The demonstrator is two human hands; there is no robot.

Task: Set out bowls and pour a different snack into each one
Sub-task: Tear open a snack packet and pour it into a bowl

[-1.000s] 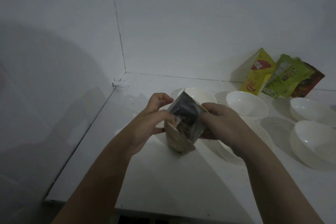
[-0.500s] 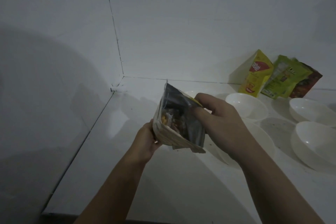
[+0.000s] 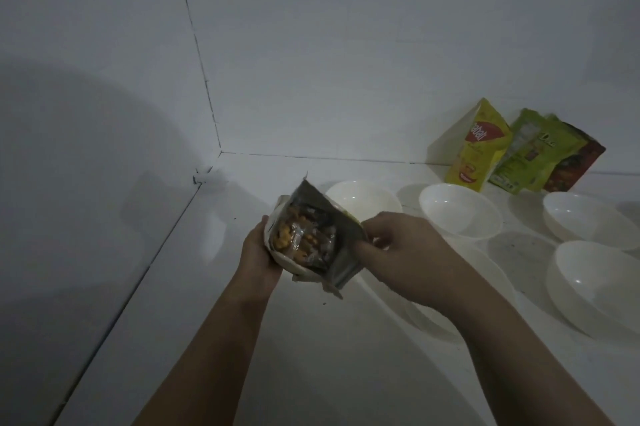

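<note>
Both hands grip the open snack packet (image 3: 308,238), left hand (image 3: 258,252) cupping its base, right hand (image 3: 398,252) fingers pinching the torn flap; uneven tilt likely spills snack short of bowl (image 3: 363,199) beyond the fingers.

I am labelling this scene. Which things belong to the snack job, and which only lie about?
Job: opened silver-lined snack packet, held by left hand and right hand; white round bowls; yellow packet, green packets, dark red packet.
Lying about: nothing visible.

Snack packets (image 3: 519,152) behind bowls (image 3: 460,214), against wall (image 3: 381,62).
</note>
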